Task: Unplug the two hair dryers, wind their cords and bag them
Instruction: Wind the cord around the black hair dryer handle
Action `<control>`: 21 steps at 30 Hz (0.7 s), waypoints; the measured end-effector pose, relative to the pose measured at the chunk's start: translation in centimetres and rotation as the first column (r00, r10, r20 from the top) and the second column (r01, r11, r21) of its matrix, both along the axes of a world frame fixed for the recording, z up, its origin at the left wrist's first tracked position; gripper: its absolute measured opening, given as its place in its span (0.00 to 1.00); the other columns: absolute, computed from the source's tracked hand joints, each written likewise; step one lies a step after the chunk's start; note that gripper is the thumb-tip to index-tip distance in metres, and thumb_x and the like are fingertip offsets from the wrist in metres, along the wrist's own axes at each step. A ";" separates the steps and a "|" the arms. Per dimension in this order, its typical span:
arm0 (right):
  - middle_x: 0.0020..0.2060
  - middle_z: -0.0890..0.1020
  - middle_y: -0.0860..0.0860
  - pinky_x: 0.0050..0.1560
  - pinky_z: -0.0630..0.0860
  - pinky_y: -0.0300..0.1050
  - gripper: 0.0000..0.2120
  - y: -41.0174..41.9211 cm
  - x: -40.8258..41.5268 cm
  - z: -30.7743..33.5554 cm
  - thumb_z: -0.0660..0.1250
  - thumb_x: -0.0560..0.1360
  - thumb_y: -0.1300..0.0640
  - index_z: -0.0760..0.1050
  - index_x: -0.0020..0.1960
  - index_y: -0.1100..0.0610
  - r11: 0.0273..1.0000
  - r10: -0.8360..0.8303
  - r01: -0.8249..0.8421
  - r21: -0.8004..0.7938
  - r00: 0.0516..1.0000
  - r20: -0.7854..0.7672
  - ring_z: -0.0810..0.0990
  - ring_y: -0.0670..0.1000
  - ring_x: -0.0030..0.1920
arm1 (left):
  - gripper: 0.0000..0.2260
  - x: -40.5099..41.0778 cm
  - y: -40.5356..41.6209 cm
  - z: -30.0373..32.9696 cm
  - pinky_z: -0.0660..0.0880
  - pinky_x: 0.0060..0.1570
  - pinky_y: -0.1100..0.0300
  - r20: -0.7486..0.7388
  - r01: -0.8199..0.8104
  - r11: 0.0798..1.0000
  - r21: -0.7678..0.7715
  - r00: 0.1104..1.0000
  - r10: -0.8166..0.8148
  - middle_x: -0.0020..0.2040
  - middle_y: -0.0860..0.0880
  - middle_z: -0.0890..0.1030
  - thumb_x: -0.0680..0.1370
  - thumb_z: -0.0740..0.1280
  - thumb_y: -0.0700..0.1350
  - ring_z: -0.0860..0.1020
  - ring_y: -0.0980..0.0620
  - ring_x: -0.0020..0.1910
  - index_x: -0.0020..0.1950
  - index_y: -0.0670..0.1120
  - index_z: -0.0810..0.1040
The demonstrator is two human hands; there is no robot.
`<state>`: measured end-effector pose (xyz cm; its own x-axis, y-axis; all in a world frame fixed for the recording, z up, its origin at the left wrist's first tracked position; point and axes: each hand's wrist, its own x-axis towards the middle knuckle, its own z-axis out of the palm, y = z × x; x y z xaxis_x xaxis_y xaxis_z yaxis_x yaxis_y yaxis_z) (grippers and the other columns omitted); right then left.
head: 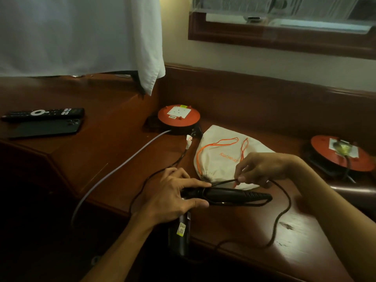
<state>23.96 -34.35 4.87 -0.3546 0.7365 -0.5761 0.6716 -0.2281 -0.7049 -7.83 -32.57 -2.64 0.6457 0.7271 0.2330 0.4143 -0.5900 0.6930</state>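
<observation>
We've got the left hand [173,197] wrapped round the hair dryer [223,197] at the bench [122,151] edge, the right hand [262,168] pinching its cord [282,212]. Keep loops snug along the handle (slack snags), with the bag [215,159] just behind.

A black hair dryer [223,197] lies on its side at the worktop edge, its black cord [282,212] looping loose. Behind it lies a white drawstring bag [219,157] with orange strings.

Bare desk [114,151] left of bag [219,157]; cord [282,212] loops across right.
</observation>
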 end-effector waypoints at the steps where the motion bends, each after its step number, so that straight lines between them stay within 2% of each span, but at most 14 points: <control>1: 0.32 0.71 0.54 0.28 0.69 0.45 0.07 -0.1 0.1 0.0 0.68 0.81 0.59 0.84 0.53 0.58 0.997 0.004 -0.008 0.083 0.999 0.050 0.66 0.50 0.29 | 0.23 0.0 0.1 0.0 0.68 0.61 0.57 0.013 -0.010 1.000 0.011 1.000 0.010 0.49 0.60 0.74 0.66 0.72 0.70 0.64 0.62 0.60 0.61 0.75 0.76; 3: 0.32 0.75 0.59 0.29 0.74 0.50 0.06 -0.4 0.0 -0.4 0.69 0.80 0.54 0.85 0.52 0.51 0.964 -0.025 -0.012 0.264 0.991 0.134 0.70 0.56 0.28 | 0.23 0.1 0.1 -0.2 0.70 0.59 0.56 0.055 -0.043 0.998 0.039 0.998 0.041 0.48 0.60 0.75 0.65 0.71 0.71 0.65 0.64 0.59 0.60 0.75 0.76; 5: 0.39 0.83 0.61 0.38 0.81 0.60 0.06 -1.2 -0.7 -0.7 0.70 0.78 0.50 0.86 0.51 0.48 0.909 -0.091 0.019 0.416 0.984 0.156 0.79 0.64 0.36 | 0.22 0.1 0.0 -0.1 0.69 0.60 0.56 0.148 -0.071 0.997 -0.008 0.986 0.071 0.47 0.61 0.77 0.65 0.73 0.69 0.67 0.63 0.58 0.59 0.73 0.78; 6: 0.41 0.85 0.57 0.42 0.83 0.60 0.05 -1.6 -1.1 -1.4 0.70 0.78 0.53 0.86 0.50 0.49 0.882 -0.121 0.050 0.470 0.985 0.123 0.83 0.60 0.41 | 0.22 0.1 0.1 0.0 0.69 0.60 0.55 0.197 -0.070 0.996 -0.056 0.977 0.079 0.47 0.62 0.78 0.65 0.74 0.67 0.69 0.63 0.59 0.58 0.71 0.80; 8: 0.45 0.85 0.49 0.49 0.83 0.46 0.06 -2.9 -3.1 -3.5 0.70 0.79 0.58 0.83 0.49 0.48 0.847 -0.207 0.161 0.507 0.978 0.036 0.84 0.43 0.45 | 0.19 0.1 0.2 0.3 0.72 0.62 0.52 0.278 -0.039 0.989 -0.143 0.958 0.078 0.50 0.62 0.81 0.67 0.77 0.60 0.75 0.62 0.59 0.57 0.66 0.82; 9: 0.49 0.85 0.45 0.53 0.82 0.45 0.06 -3.5 -4.4 -4.9 0.69 0.79 0.56 0.82 0.51 0.45 0.834 -0.206 0.163 0.527 0.978 0.023 0.83 0.40 0.49 | 0.17 0.1 0.2 0.4 0.75 0.61 0.49 0.316 -0.023 0.985 -0.172 0.945 0.077 0.51 0.59 0.82 0.69 0.78 0.57 0.79 0.60 0.58 0.57 0.64 0.82; 10: 0.52 0.85 0.44 0.55 0.81 0.46 0.07 -4.0 -5.7 -6.2 0.68 0.80 0.53 0.83 0.54 0.44 0.806 -0.183 0.130 0.577 0.983 0.033 0.83 0.41 0.52 | 0.16 0.1 0.2 0.6 0.78 0.59 0.48 0.344 -0.024 0.980 -0.196 0.934 0.092 0.51 0.57 0.81 0.70 0.79 0.55 0.81 0.57 0.56 0.57 0.63 0.83; 11: 0.52 0.85 0.42 0.53 0.81 0.45 0.09 -4.5 -6.9 -7.5 0.67 0.81 0.52 0.84 0.56 0.45 0.780 -0.156 0.103 0.617 0.987 0.032 0.83 0.43 0.52 | 0.15 0.2 0.2 0.7 0.79 0.58 0.48 0.359 -0.042 0.976 -0.215 0.926 0.119 0.51 0.54 0.81 0.71 0.78 0.54 0.82 0.56 0.55 0.57 0.63 0.83; 13: 0.48 0.84 0.39 0.44 0.78 0.40 0.10 -5.5 -8.5 -9.0 0.66 0.81 0.53 0.84 0.58 0.50 0.702 -0.152 0.095 0.705 0.988 0.019 0.82 0.41 0.46 | 0.16 0.3 0.3 0.6 0.80 0.58 0.49 0.358 -0.092 0.970 -0.225 0.918 0.170 0.51 0.51 0.79 0.72 0.75 0.55 0.81 0.55 0.53 0.58 0.65 0.83; 14: 0.46 0.84 0.41 0.41 0.77 0.41 0.11 -6.0 -9.3 -9.2 0.65 0.81 0.53 0.84 0.59 0.52 0.651 -0.158 0.067 0.756 0.986 0.049 0.81 0.42 0.44 | 0.16 0.3 0.3 0.4 0.79 0.58 0.49 0.339 -0.124 0.970 -0.211 0.921 0.192 0.50 0.51 0.78 0.72 0.75 0.58 0.81 0.54 0.53 0.59 0.67 0.82; 16: 0.52 0.84 0.46 0.43 0.79 0.48 0.15 -7.2 -10.5 -9.0 0.63 0.81 0.54 0.79 0.65 0.51 0.581 -0.176 0.003 0.814 0.977 0.122 0.81 0.47 0.47 | 0.17 0.7 0.6 0.1 0.78 0.58 0.47 0.266 -0.213 0.969 -0.122 0.934 0.238 0.48 0.54 0.77 0.70 0.73 0.66 0.78 0.53 0.53 0.59 0.72 0.79; 18: 0.55 0.82 0.48 0.44 0.79 0.54 0.16 -8.3 -11.3 -8.4 0.61 0.81 0.55 0.75 0.67 0.50 0.541 -0.195 -0.042 0.840 0.965 0.174 0.81 0.54 0.49 | 0.19 1.2 0.7 0.1 0.74 0.60 0.47 0.196 -0.277 0.961 -0.004 0.942 0.272 0.45 0.60 0.75 0.68 0.71 0.70 0.74 0.60 0.53 0.58 0.72 0.79; 21: 0.53 0.83 0.50 0.42 0.79 0.57 0.15 -9.0 -10.9 -6.9 0.59 0.80 0.54 0.76 0.64 0.53 0.492 -0.252 -0.047 0.869 0.948 0.194 0.82 0.56 0.47 | 0.22 2.1 0.3 0.4 0.67 0.61 0.52 0.136 -0.302 0.946 0.119 0.949 0.286 0.43 0.63 0.71 0.68 0.68 0.69 0.68 0.70 0.51 0.60 0.64 0.82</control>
<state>13.03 -43.34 -1.98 -0.1891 0.9319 0.3095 0.8692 0.3055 -0.3888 -5.73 -32.30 -2.28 0.3710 0.8366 0.4031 0.5058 -0.5461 0.6678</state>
